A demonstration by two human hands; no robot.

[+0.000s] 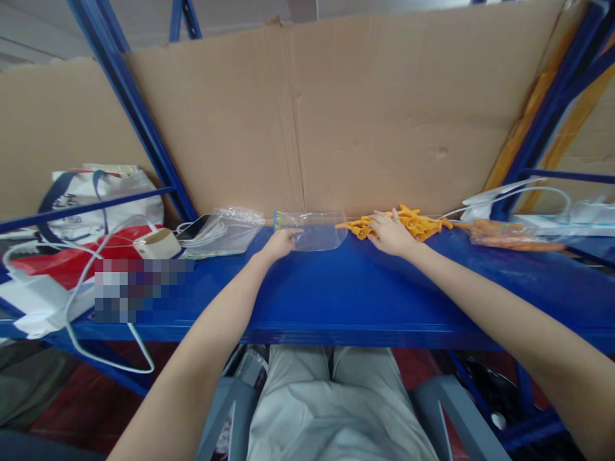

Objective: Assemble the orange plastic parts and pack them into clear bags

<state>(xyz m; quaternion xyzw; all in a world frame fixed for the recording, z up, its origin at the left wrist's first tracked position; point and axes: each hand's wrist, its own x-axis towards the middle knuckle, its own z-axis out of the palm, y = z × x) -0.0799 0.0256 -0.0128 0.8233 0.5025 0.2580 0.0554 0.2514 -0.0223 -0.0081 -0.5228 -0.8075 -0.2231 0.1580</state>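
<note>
A clear plastic bag (319,234) lies at the back of the blue shelf, a coloured strip along its left end. My left hand (278,244) has its fingertips closed on the bag's near left part. To the right is a heap of yellow-orange plastic pieces (423,225), several of them with hollow, cone-like ends. Over the heap's left half rests my right hand (393,234), its fingers apart and touching the pieces. Whether a piece sits under those fingers is hard to see.
Flat clear bags (230,237) lie left of my left hand, beside a phone (195,227) and white cables. A filled bag of orange pieces (514,235) is at the right. Cardboard (384,121) walls the back; blue posts (144,121) stand at both sides.
</note>
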